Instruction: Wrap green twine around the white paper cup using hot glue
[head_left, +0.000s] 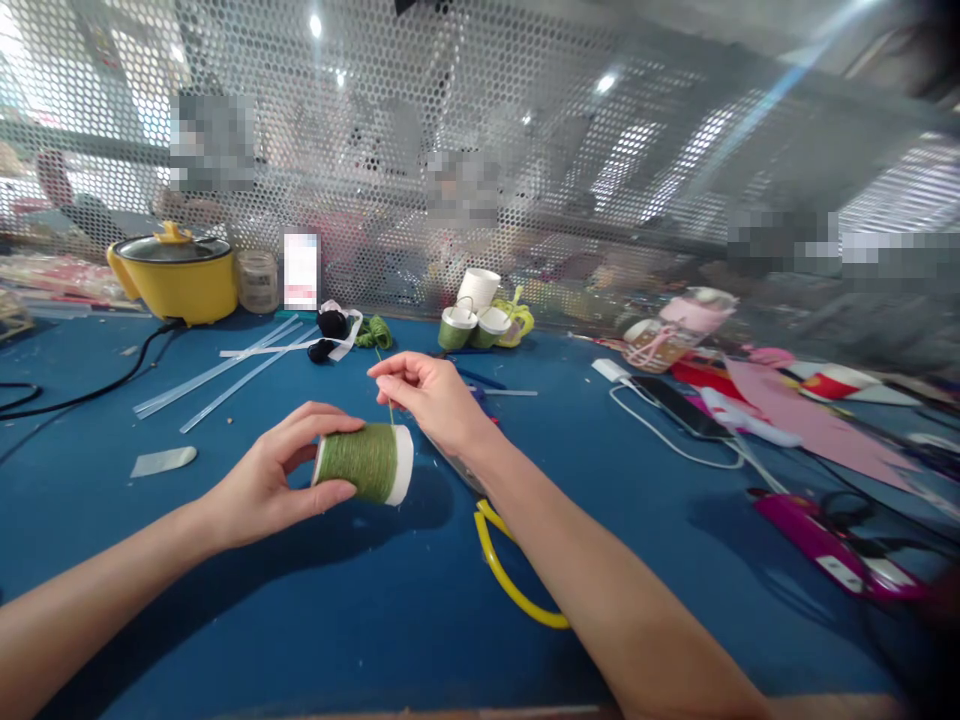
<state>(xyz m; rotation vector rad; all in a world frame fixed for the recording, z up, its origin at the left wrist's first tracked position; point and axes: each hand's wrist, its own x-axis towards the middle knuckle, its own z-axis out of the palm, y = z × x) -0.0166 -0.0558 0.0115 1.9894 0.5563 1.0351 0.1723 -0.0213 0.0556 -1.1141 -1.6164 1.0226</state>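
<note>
Yarn (391, 410), pinched in the right hand (427, 398), meets the green-wrapped cup (360, 462) below that hand, grasped by the left hand (262, 485) (winding, apparently); the next turn likely calls for steady tension.

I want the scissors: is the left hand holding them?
No, the left hand holds the green roll, while the yellow-handled scissors lie on the table.

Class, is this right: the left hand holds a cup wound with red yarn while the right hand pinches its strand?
Wrong colour: the head view shows green yarn. The left hand holds the cup; the right hand pinches its strand.
</note>
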